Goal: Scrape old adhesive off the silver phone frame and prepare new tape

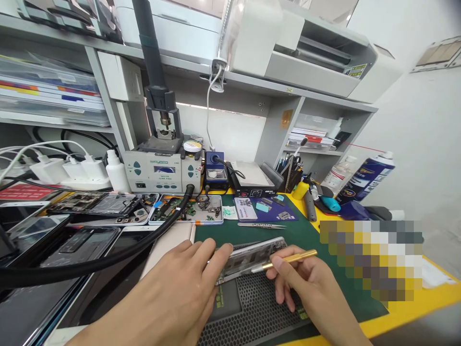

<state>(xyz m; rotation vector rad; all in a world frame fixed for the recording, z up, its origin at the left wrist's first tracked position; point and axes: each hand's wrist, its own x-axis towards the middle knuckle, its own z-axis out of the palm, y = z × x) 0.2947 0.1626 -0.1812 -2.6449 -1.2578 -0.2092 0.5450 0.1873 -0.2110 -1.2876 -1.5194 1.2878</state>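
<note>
So the phone frame (248, 259) is up off the bench, held at a tilt over the honeycomb-patterned black pad (266, 307), toward that pad's far edge. The left hand (194, 274) is wrapped over the frame's left end, and the right hand (302, 274) has a slim gold-handled tool (297, 257) in a narrow pinch, pale tip right by the frame's near long edge; can't tell if it's actually touching. Progress-wise, the dark, patchy inner face is already exposed, so I'd call it somewhere mid-job, with the edge work apparently not finished; how much is left, no clue from this angle. Material-wise, the rim looks like shiny silver metal, long and thin with rounded corners, while the tool's handle is a smooth, polished cylinder. The pad is all tiny hexagonal holes, sitting on a flat matte green mat (353, 283). Steel tweezers (261, 226), skinny and pointed, lie near the mat's far edge, and a shallow white tray (218, 221) of circuit boards sits around its far left corner.
</note>
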